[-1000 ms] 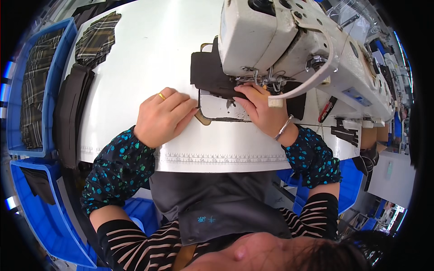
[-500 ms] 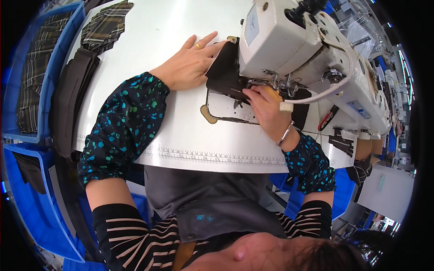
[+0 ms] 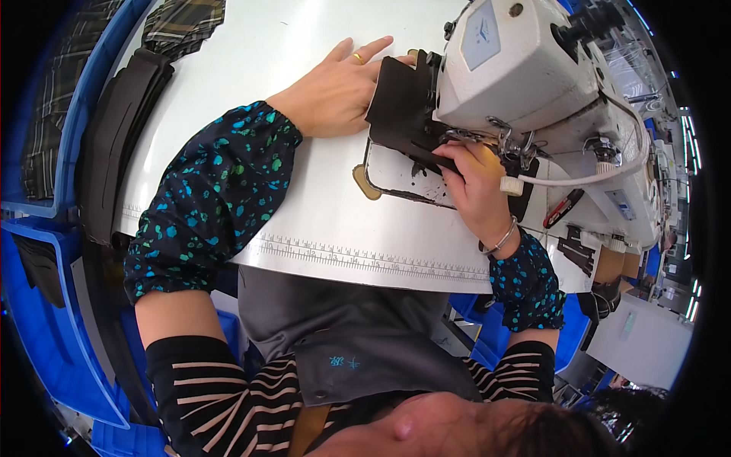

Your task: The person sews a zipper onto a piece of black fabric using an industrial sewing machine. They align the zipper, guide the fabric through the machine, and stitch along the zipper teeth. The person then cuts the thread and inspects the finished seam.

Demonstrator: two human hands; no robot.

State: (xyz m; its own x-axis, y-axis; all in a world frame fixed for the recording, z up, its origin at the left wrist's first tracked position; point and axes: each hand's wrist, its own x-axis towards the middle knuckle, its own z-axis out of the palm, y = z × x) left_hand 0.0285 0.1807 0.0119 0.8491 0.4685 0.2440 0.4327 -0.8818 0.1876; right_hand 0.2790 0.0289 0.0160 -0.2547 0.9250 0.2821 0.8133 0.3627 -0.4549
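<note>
A dark brown fabric piece [image 3: 397,95] lies under the head of a white sewing machine [image 3: 499,72], its front edge slightly raised. My left hand [image 3: 335,90] rests flat at the fabric's left side, fingers spread, with some fingertips hidden behind the fabric. Close to the needle area, my right hand [image 3: 478,186] pinches the near edge of the fabric between thumb and fingers. The needle itself is hidden by the machine parts and my fingers. Below the fabric shows a pale metal bed plate [image 3: 407,177] with dark marks.
Folded dark fabric [image 3: 122,141] and plaid fabric [image 3: 183,29] lie on the table's left side. Blue bins [image 3: 72,335] stand beyond that edge. A red-and-black hand tool [image 3: 563,208] lies right of the machine bed. A printed ruler [image 3: 365,260] runs along the front edge.
The view has shifted, so machine and table sit farther right. My left hand stays beside the fabric. My right hand still pinches its near edge, which now looks more lifted.
</note>
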